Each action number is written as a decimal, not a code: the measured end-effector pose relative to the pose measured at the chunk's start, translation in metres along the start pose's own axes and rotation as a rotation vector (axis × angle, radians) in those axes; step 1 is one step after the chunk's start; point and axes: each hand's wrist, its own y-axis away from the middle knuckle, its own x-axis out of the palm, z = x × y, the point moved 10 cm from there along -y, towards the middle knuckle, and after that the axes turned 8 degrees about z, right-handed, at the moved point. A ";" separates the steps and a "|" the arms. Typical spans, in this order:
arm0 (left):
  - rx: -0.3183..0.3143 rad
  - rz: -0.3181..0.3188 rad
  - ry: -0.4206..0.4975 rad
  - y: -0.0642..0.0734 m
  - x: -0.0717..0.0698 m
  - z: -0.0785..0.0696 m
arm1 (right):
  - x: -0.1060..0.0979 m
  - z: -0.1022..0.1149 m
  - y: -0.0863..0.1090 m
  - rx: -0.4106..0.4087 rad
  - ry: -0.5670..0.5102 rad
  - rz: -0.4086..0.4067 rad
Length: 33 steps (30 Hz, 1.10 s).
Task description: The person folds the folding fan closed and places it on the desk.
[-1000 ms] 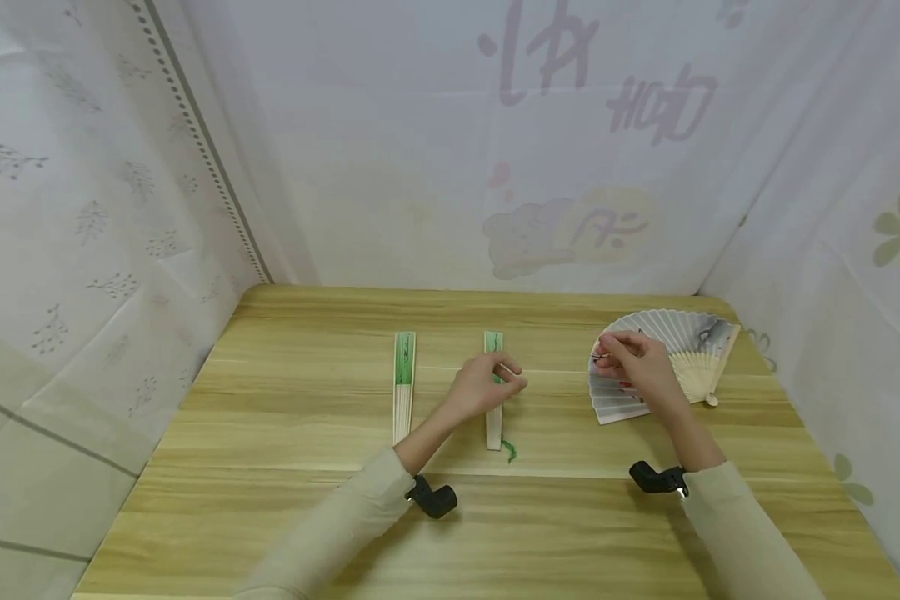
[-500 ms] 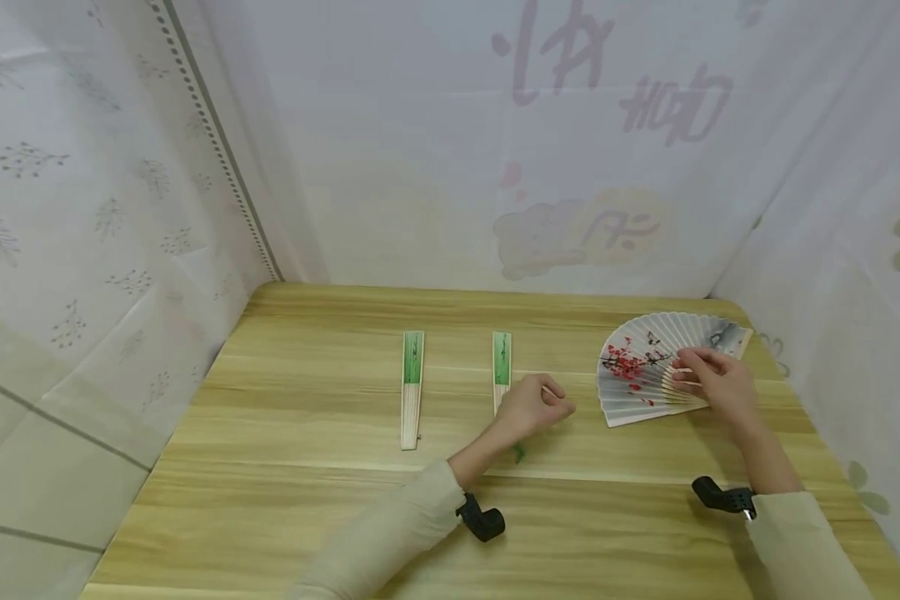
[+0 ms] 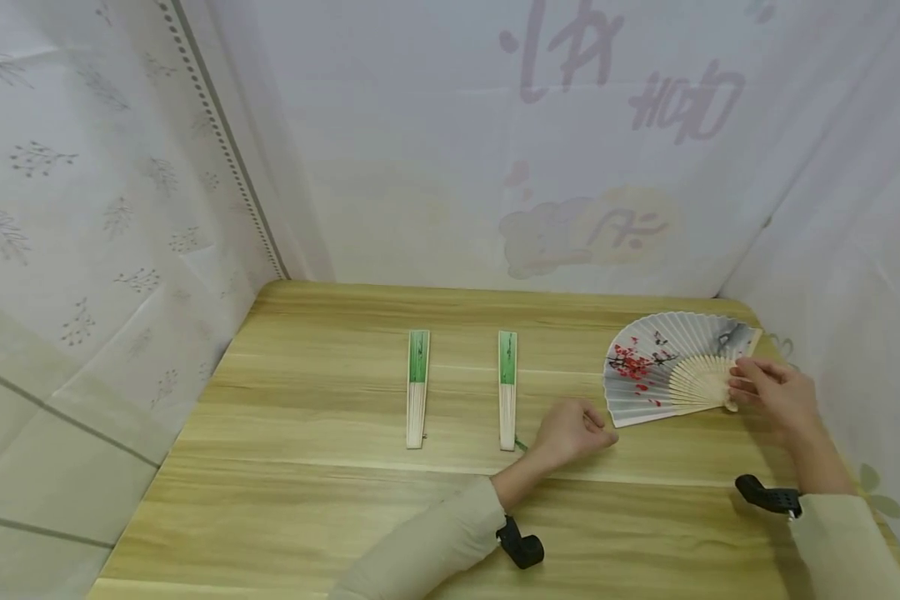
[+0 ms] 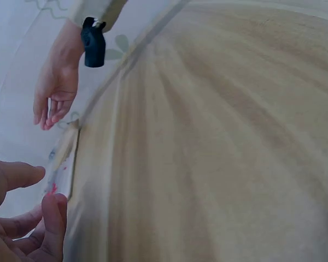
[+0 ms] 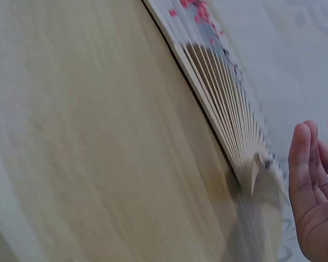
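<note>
A spread folding fan [image 3: 641, 383] with red blossoms on a pale leaf lies at the right of the table. Over its pivot end hovers my right hand [image 3: 783, 400], fingers relaxed and bent, holding nothing; the left wrist view shows this hand [image 4: 59, 90] apart from the fan [image 4: 63, 158]. My left hand [image 3: 572, 429], loosely curled, is above the table between the spread fan and a closed green folding fan [image 3: 507, 392]. Its thumb and fingers have nothing between them in the left wrist view. Another closed green folding fan [image 3: 417, 392] lies farther left.
The wooden table [image 3: 307, 400] has patterned white cloth [image 3: 390, 167] behind it and at both sides. A green tassel [image 3: 521, 445] lies by the foot of the nearer closed fan. Black wrist cameras [image 3: 521, 546] stick out below both hands.
Both hands have moved right and slightly nearer. The right passed from above the fan's painted leaf to its pivot end; the left moved off the closed fan. The fans stay put; the head view shifted slightly.
</note>
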 end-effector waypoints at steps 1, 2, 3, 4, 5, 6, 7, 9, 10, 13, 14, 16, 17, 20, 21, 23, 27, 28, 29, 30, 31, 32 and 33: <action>-0.007 -0.002 -0.003 0.000 0.002 0.001 | -0.005 -0.001 0.000 0.014 0.001 -0.012; -0.021 -0.005 -0.004 0.001 0.003 0.003 | -0.009 -0.001 0.000 0.026 0.000 -0.023; -0.033 -0.010 -0.013 0.001 0.004 0.005 | -0.013 -0.001 0.000 0.034 0.001 -0.032; -0.043 -0.015 -0.018 0.001 0.005 0.007 | -0.017 -0.002 0.000 0.041 -0.007 -0.042; -0.050 -0.021 -0.020 0.001 0.005 0.008 | -0.020 -0.002 0.000 0.047 -0.012 -0.047; -0.057 -0.025 -0.021 0.001 0.006 0.009 | -0.024 -0.003 0.000 0.051 -0.017 -0.052; -0.063 -0.025 -0.019 0.001 0.007 0.009 | -0.027 -0.003 0.000 0.056 -0.027 -0.055; -0.071 -0.028 -0.029 -0.001 0.009 0.010 | -0.032 -0.005 0.000 0.064 -0.038 -0.060; -0.073 -0.029 -0.036 -0.001 0.009 0.010 | -0.034 -0.007 -0.001 0.074 -0.041 -0.064; -0.069 -0.039 -0.075 -0.004 0.011 0.008 | -0.040 -0.014 -0.003 0.112 -0.029 -0.085; -0.064 -0.050 -0.091 -0.005 0.011 0.007 | -0.042 -0.017 -0.004 0.130 -0.017 -0.094; -0.064 -0.071 -0.110 -0.007 0.011 0.006 | -0.045 -0.021 -0.006 0.162 0.004 -0.116; -0.065 -0.084 -0.118 -0.008 0.010 0.006 | -0.046 -0.023 -0.006 0.177 0.010 -0.129; -0.074 -0.117 -0.132 -0.010 0.009 0.005 | -0.050 -0.028 -0.008 0.214 0.023 -0.161; -0.079 -0.124 -0.134 -0.010 0.008 0.005 | -0.051 -0.029 -0.008 0.225 0.020 -0.170; -0.073 -0.138 -0.135 -0.011 0.008 0.003 | -0.053 -0.031 -0.008 0.245 0.013 -0.187; -0.049 -0.159 -0.152 -0.013 0.010 0.000 | -0.054 -0.033 -0.009 0.259 0.016 -0.199; -0.047 -0.163 -0.161 -0.014 0.011 0.000 | -0.053 -0.033 -0.010 0.260 0.021 -0.200; -0.045 -0.168 -0.171 -0.015 0.012 -0.001 | -0.053 -0.033 -0.010 0.262 0.027 -0.200; -0.051 -0.175 -0.178 -0.016 0.013 0.000 | -0.052 -0.033 -0.010 0.264 0.032 -0.200; -0.061 -0.182 -0.182 -0.018 0.013 0.000 | -0.052 -0.033 -0.010 0.268 0.039 -0.203; -0.070 -0.190 -0.188 -0.019 0.014 0.001 | -0.051 -0.033 -0.010 0.270 0.045 -0.205; -0.080 -0.196 -0.185 -0.021 0.014 0.001 | -0.051 -0.033 -0.010 0.274 0.055 -0.207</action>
